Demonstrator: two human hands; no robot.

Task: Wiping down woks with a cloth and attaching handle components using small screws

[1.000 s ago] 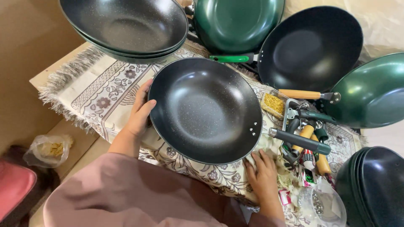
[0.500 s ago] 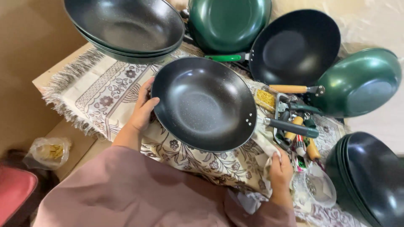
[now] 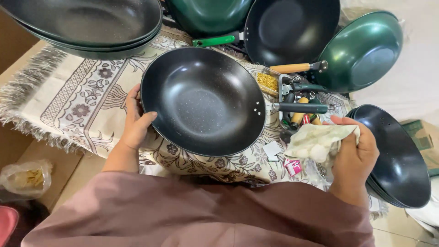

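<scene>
1. Head view: black wok (image 3: 203, 100) flat on the patterned cloth (image 3: 68, 105), dark handle (image 3: 302, 108) pointing right.
2. Left hand (image 3: 136, 121) clamped on the wok's left rim, thumb over the edge.
3. Right hand (image 3: 354, 155), right of the wok, closed around a crumpled pale rag (image 3: 315, 142).
4. Behind the wok: stacked black pans (image 3: 82, 23), green pan (image 3: 361, 50).
5. Right of the wok's handle: loose handles (image 3: 299, 116) crowding the gap; another black stack (image 3: 398, 155) just beyond.
</scene>
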